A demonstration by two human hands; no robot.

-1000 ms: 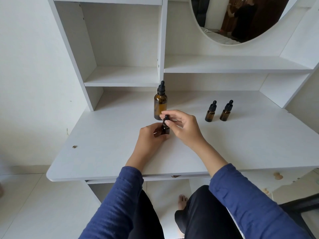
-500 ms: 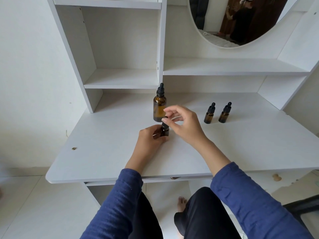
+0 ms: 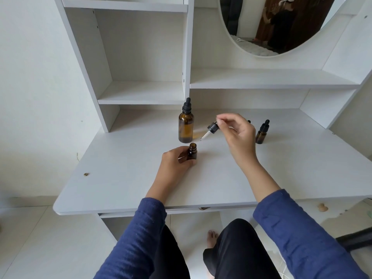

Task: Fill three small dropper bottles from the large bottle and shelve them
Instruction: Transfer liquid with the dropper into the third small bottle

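A small amber dropper bottle (image 3: 192,152) stands uncapped on the white desk (image 3: 120,178), with my left hand (image 3: 177,161) wrapped around its lower part. My right hand (image 3: 236,133) holds its black dropper cap (image 3: 212,127) in the air to the right, the glass pipette tilted down and left. The large amber bottle (image 3: 186,125) stands capped just behind the small one. A second small capped bottle (image 3: 261,132) stands to the right. A third small bottle (image 3: 249,121) is almost hidden behind my right hand; only its cap tip shows.
White shelves (image 3: 141,93) rise behind the desk, a low cubby on the left and a long shelf (image 3: 271,80) on the right under a round mirror (image 3: 271,27). A small brass fitting (image 3: 86,174) lies near the desk's left edge.
My right hand has lifted the dropper cap off the small bottle and moved it up and to the right. My left hand still holds the bottle on the desk.
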